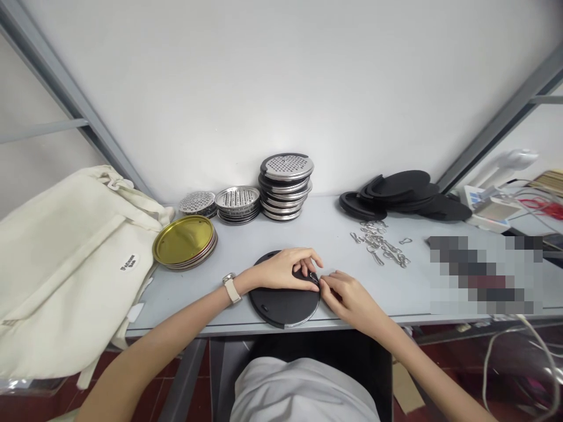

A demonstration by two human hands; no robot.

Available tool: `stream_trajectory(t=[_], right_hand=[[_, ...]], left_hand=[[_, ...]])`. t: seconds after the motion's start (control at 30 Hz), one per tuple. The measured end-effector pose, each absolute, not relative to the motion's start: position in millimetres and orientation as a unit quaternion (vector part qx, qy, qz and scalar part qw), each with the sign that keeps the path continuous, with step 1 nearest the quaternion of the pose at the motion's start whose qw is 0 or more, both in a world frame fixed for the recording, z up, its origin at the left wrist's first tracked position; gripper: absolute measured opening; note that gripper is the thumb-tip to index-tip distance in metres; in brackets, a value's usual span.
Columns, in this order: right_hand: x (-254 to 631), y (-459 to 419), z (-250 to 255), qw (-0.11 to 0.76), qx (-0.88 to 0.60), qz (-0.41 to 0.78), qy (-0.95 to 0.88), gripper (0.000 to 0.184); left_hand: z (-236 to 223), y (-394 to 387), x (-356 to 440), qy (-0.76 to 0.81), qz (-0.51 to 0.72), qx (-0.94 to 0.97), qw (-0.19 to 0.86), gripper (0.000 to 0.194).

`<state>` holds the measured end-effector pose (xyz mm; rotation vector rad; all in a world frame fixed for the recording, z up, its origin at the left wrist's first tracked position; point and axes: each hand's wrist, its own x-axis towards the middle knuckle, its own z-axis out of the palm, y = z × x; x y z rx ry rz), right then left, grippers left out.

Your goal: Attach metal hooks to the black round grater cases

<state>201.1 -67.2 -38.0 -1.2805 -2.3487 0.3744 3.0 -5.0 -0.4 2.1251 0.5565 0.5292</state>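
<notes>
While other loose silver-wire clips (387, 251) lie on the pale grey desk (244, 239), the right hand (349, 295) pinches a small silver clip (313, 276), seemingly unfastened, at the flat round black disc (288, 306) near the front edge, the left hand (281, 271) half-curled, its grip unclear.

One head-worn view, forward and down from close above the hands (284, 268), tabletop (334, 234) to wall (281, 82).

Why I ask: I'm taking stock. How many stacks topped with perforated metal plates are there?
3: a low left stack, a low middle stack and a taller right stack, all near the wall. The cream bag could hide more.
</notes>
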Motion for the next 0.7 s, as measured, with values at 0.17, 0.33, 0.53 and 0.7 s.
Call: stream_trajectory(t=[0.17, 0.33, 0.53, 0.7], right_hand=[[201.2, -65.9, -37.2, 0.212, -0.463, 0.142, -0.849, 0.034], [202.4, -66.4, -36.9, 0.210, -0.464, 0.146, -0.848, 0.035], [202.6, -67.7, -36.7, 0.218, -0.461, 0.151, -0.847, 0.034], [202.7, -67.5, -36.7, 0.222, -0.459, 0.153, -0.846, 0.035]], left_hand=[[-0.8, -4.9, 3.0, 0.239, 0.211, 0.844, 0.430, 0.037], [-0.6, -4.0, 2.7, 0.221, 0.211, 0.844, 0.441, 0.033], [1.1, -4.7, 2.5, 0.207, 0.219, 0.846, 0.439, 0.029], [2.2, -5.5, 3.7, 0.218, 0.217, 0.846, 0.436, 0.029]])
